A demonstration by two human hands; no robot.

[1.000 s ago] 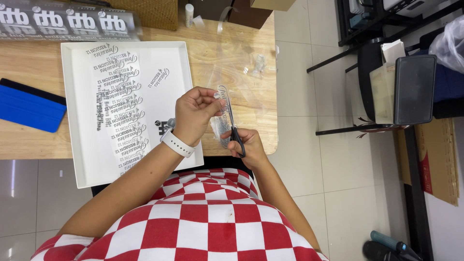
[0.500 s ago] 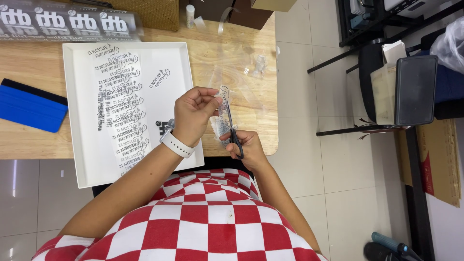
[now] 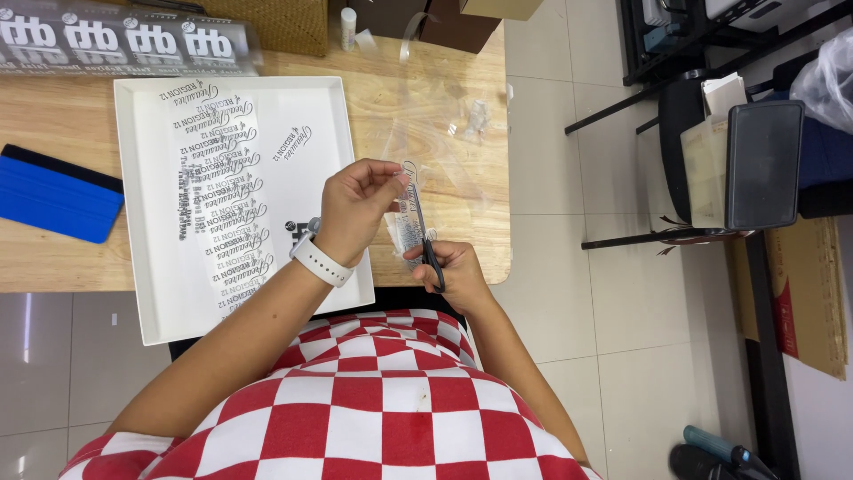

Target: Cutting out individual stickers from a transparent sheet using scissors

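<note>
Mid-cut near the bench's front right corner: left hand (image 3: 355, 203) pinches the clear printed film strip (image 3: 407, 209); right hand (image 3: 453, 271) grips the scissors (image 3: 425, 238); looks like the snip needs steady aim along the print.

bench (image 3: 426, 124): wood | white tray (image 3: 333, 133) on it, printed decal strips (image 3: 222, 196) inside | blue squeegee (image 3: 53, 196) left of tray | clear film scraps (image 3: 475, 116) near bench's right edge | black chair (image 3: 755, 160) on tiled floor (image 3: 577, 338)

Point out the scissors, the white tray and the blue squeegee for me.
scissors (image 3: 433, 263): head view, on the black handle in the right hand.
white tray (image 3: 346, 142): head view, on its right rim.
blue squeegee (image 3: 53, 200): head view, on its blue face.
</note>
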